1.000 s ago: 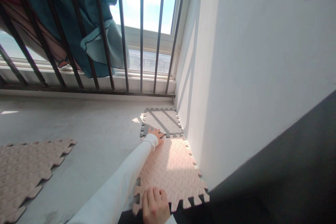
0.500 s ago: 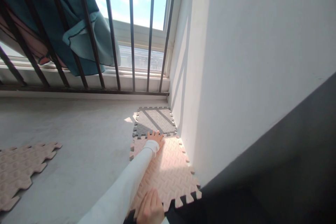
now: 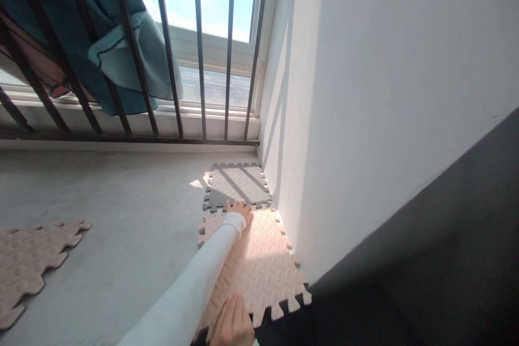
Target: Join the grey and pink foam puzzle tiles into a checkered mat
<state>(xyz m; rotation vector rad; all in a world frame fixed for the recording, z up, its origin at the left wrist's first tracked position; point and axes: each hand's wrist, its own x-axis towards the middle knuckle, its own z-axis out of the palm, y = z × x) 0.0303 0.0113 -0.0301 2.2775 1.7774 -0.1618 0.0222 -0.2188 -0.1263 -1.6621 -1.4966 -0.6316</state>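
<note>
1. Pressing down on the seam, the left hand [image 3: 239,210] lies flat with fingers spread where the pink foam tile [image 3: 259,265] meets the grey foam tile [image 3: 237,184]; it grips nothing, only bears on the joint.
2. The right hand [image 3: 231,324] rests palm-down on the near edge of the pink foam tile at the bottom of the view, fingers loosely together, holding nothing. Part of it is cut off by the frame.
3. Both tiles lie on the concrete floor [image 3: 121,200] in the corner, close beside the white wall [image 3: 365,92]. The grey one sits nearer the window bars [image 3: 198,48].
4. Judging by this, the step in hand is locking the two tiles' toothed edges together. The teeth at the right end of the seam look meshed; under the hand I cannot tell.
5. The next move likely calls for working pressure along the whole joint, tooth by tooth, while the near hand keeps the pink tile from sliding back.
6. A stack of pink tiles [image 3: 28,259] lies well apart to the left, and teal cloth [image 3: 121,59] hangs over the bars.
</note>
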